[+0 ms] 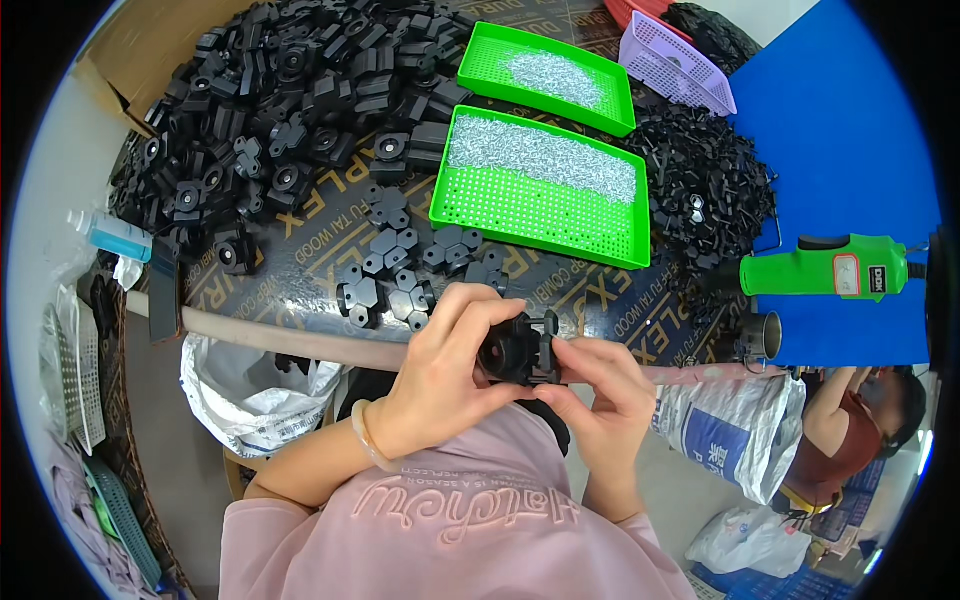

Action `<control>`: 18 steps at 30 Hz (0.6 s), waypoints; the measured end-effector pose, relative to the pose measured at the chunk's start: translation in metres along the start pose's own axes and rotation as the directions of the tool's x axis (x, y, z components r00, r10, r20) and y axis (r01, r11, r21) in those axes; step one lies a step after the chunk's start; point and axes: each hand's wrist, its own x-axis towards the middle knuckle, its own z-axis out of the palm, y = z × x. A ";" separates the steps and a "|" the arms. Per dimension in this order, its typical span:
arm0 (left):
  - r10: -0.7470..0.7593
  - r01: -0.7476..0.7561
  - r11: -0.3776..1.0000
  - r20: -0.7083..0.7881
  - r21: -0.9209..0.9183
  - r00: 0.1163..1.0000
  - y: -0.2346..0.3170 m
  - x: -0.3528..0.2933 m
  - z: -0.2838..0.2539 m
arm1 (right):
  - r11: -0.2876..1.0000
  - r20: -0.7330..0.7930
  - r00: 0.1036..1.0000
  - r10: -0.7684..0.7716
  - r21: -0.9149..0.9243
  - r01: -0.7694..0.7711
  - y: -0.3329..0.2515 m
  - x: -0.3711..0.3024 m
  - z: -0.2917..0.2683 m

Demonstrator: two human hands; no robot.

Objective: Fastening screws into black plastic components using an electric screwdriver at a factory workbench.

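Note:
Close in front of my chest, my left hand [440, 375] is closed around a black plastic housing [506, 352] with a round opening. The fingers and thumb of my right hand [605, 392] pinch a narrow black piece [547, 350] at the housing's right side. It touches the housing, but I cannot tell if the two are joined. Just beyond my hands, several flat black hexagon-patterned plates [392, 250] lie on the dark table [330, 235]. Part of the housing is hidden behind my fingers.
A big heap of black housings [300, 90] covers the far left. Two green trays [540, 215] hold small silvery pieces. Right of them lie small black parts [690, 170], a lilac basket [680, 65], a green power tool [830, 270] and a metal cup [765, 335]. White sacks [255, 395] hang below.

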 end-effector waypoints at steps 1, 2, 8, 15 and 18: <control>-0.001 0.001 1.000 0.000 0.000 1.000 0.000 0.000 0.001 | 0.999 0.001 1.000 -0.020 -0.031 0.020 0.000 -0.001 0.000; -0.005 0.005 1.000 -0.003 0.014 1.000 0.000 -0.001 0.002 | 0.999 0.003 1.000 -0.019 -0.030 0.019 -0.001 0.000 0.001; 0.042 -0.037 0.996 -0.058 0.078 0.997 -0.002 0.000 0.010 | 0.988 -0.034 0.998 -0.058 -0.145 0.053 -0.001 0.004 0.002; -0.025 0.024 0.999 -0.017 -0.028 1.000 -0.001 0.000 0.011 | 0.936 0.078 0.971 -0.227 -0.257 0.239 0.009 0.006 -0.003; 0.039 -0.032 0.998 -0.111 0.062 0.993 -0.004 0.002 0.012 | 0.882 0.142 0.950 -0.278 -0.354 0.311 0.002 0.008 0.000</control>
